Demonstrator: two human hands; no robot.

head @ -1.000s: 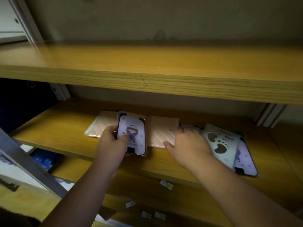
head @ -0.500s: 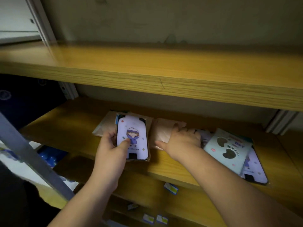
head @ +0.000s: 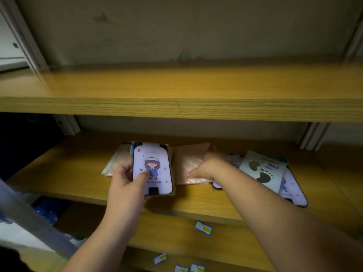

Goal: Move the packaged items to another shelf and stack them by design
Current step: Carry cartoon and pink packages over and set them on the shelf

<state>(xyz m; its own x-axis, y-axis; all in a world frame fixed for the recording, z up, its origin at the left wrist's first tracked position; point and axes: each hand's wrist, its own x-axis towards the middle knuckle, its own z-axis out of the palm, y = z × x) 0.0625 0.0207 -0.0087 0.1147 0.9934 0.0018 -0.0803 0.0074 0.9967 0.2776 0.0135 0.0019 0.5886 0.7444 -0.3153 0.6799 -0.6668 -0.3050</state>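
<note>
On the middle shelf [head: 68, 173] my left hand [head: 125, 183] grips a lilac packaged case with a cartoon girl [head: 152, 169], thumb on its front; it seems to top a small stack. A pale pink package [head: 117, 161] lies behind it on the left. My right hand [head: 208, 165] pinches another pale pink package [head: 188, 163], lifting its far edge. To the right lies a light blue package with dark paw prints [head: 263, 171] over a lilac one [head: 292, 191].
An upper wooden shelf [head: 176, 91] spans the view above the packages. Small white and blue labels [head: 203, 228] lie on the lower shelf. A grey metal rail [head: 33, 220] slants across the lower left, with blue items [head: 49, 209] behind it.
My right hand has slid back and left over the pink package and raised its far edge. My left hand keeps its grip on the cartoon-girl case.
</note>
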